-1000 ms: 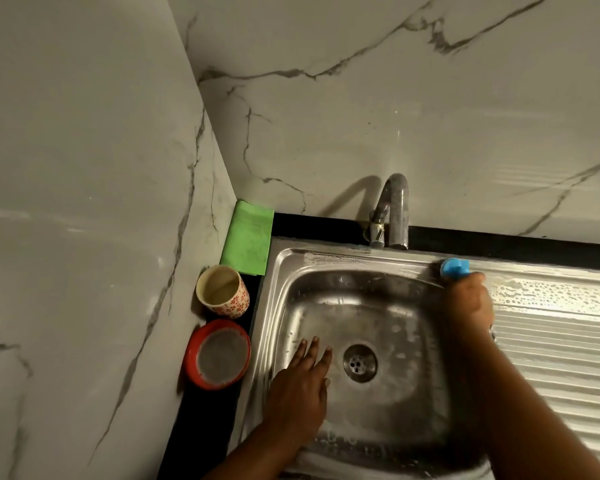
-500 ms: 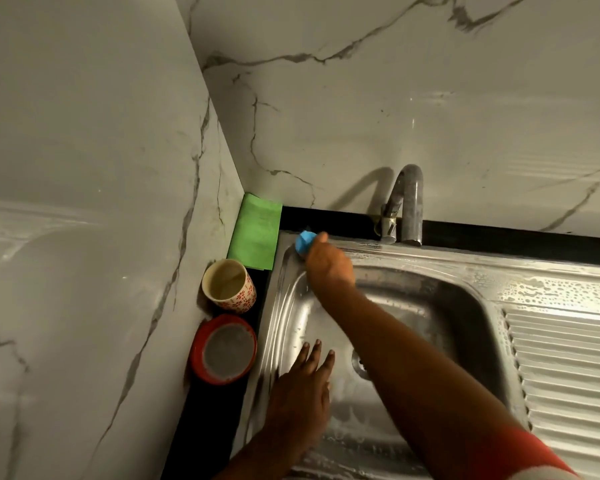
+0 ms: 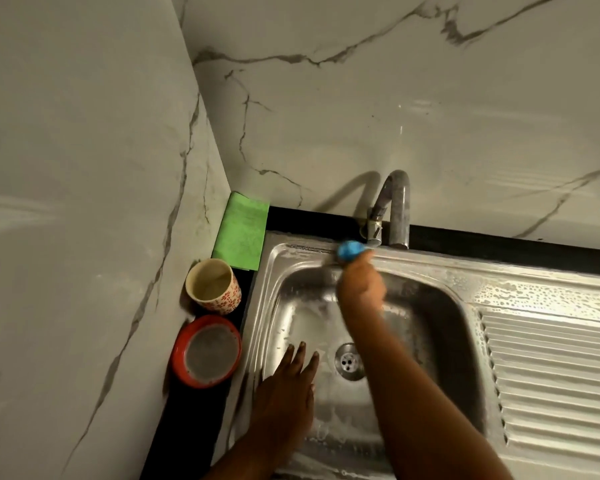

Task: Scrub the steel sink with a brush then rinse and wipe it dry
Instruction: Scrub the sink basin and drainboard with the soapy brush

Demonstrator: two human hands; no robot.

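The steel sink (image 3: 440,268) has a soapy, wet rim and a drain (image 3: 349,365) in the middle of its basin. My right hand (image 3: 361,285) grips a blue brush (image 3: 350,250) against the sink's back rim, just left of the tap (image 3: 394,209). Only the brush's blue end shows beyond my fingers. My left hand (image 3: 284,393) lies flat with straight fingers on the basin's left side, near the drain. A green cloth (image 3: 241,230) lies folded in the back left corner of the counter.
A patterned cup (image 3: 212,284) and a red-rimmed bowl (image 3: 207,351) stand on the dark counter strip left of the sink. The ribbed drainboard (image 3: 551,368) stretches to the right. Marble walls close the left side and the back.
My right hand swept the brush along the back rim from its right end to the left corner, and has now come back right to just beside the tap. My left hand stayed put.
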